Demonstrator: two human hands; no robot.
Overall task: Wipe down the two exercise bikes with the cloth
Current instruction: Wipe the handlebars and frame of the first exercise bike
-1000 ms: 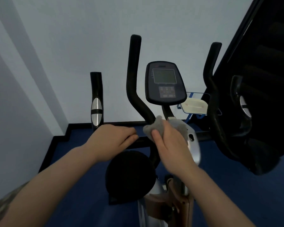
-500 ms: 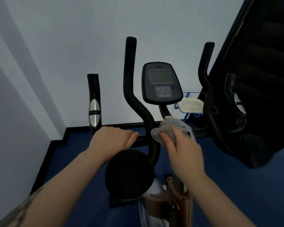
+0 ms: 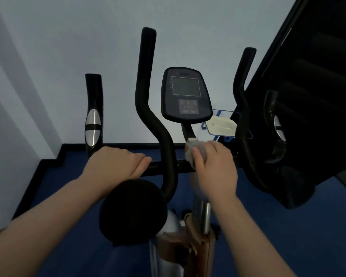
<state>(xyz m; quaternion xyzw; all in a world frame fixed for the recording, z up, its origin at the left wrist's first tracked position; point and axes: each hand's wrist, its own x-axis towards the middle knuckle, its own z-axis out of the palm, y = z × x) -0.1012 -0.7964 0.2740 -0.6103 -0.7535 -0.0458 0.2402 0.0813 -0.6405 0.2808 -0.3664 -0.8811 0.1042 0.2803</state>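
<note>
I am standing over one exercise bike, its black handlebars rising against a pale wall, blue floor below. I can pick out only this one bike for certain; the dark bulk on the right is too shadowed to name. The console sits upright on a thin stem, and the round black seat lies directly beneath my arms. Behind the stem a pale tray rests in a blue wire rack.

My left hand lies over the horizontal crossbar, fingers curled down onto it, steadying the frame. My right hand pinches the grey cloth, bunched between thumb and fingers, pressed where the console stem meets the crossbar. Most of the cloth is hidden under the hand.

To wipe this joint well, I judge I should wrap the cloth round the stem rather than dab at it, keep pressure even, and work upward toward the console so dirt is not pushed back into the seam. Holding on with the left should stop the bar twisting. The console face wants a lighter touch, since the buttons could be pressed by accident.
</note>
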